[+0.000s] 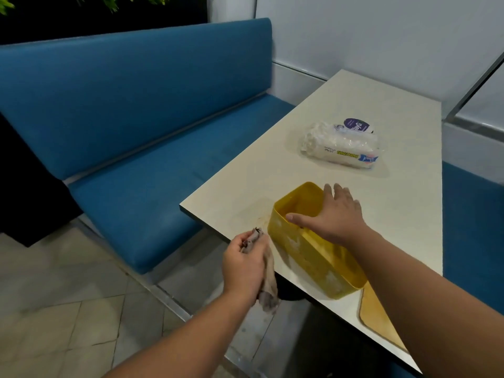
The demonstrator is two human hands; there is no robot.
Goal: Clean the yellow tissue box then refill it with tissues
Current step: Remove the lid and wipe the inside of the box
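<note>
The yellow tissue box (305,257) stands open-topped and lidless near the table's front left edge, its side streaked with pale smears. My right hand (334,215) lies spread over its open rim, thumb on the near wall, fingers at the far side. My left hand (245,261) hovers just left of the box, off the table edge, shut on a crumpled grey cloth (268,285) that hangs down from the fist. A clear plastic pack of white tissues (341,147) lies further back on the table.
The cream table (395,214) has brownish stains left of the box. A tan wooden lid or board (379,320) lies at the near right edge. A blue padded bench (136,132) runs along the left; tiled floor lies below.
</note>
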